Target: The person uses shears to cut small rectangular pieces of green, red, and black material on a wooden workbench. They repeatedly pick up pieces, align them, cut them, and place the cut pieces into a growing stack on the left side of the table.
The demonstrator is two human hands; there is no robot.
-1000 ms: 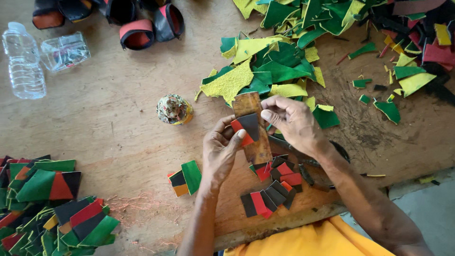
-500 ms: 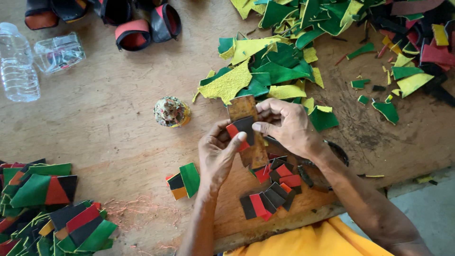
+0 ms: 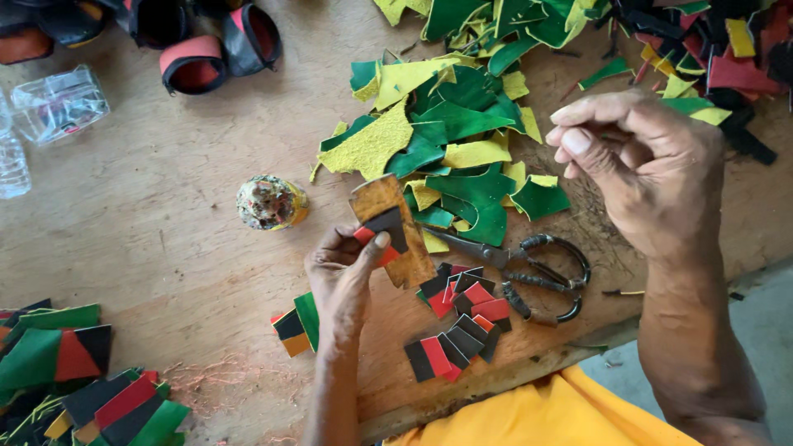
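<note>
My left hand (image 3: 345, 277) pinches a small black and red leather piece (image 3: 382, 233) against a brown rectangular wooden block (image 3: 391, 227) that rests tilted on the wooden table (image 3: 165, 223). My right hand (image 3: 640, 161) is lifted above the table to the right, fingers curled together with nothing visibly in them. Under it lie dark metal scissors (image 3: 529, 272). Several small black and red cut pieces (image 3: 458, 326) lie just below the block.
A heap of green and yellow leather scraps (image 3: 450, 136) fills the upper middle. A small glue-crusted pot (image 3: 268, 202) stands left of the block. Stacked coloured pieces (image 3: 70, 380) sit at lower left, a crushed plastic bottle (image 3: 58, 103) and sandal parts (image 3: 198, 45) at upper left.
My right hand let go of the piece on the block and rose up to the right. The left hand stayed, thumb still pressing the piece. The view has come closer.
</note>
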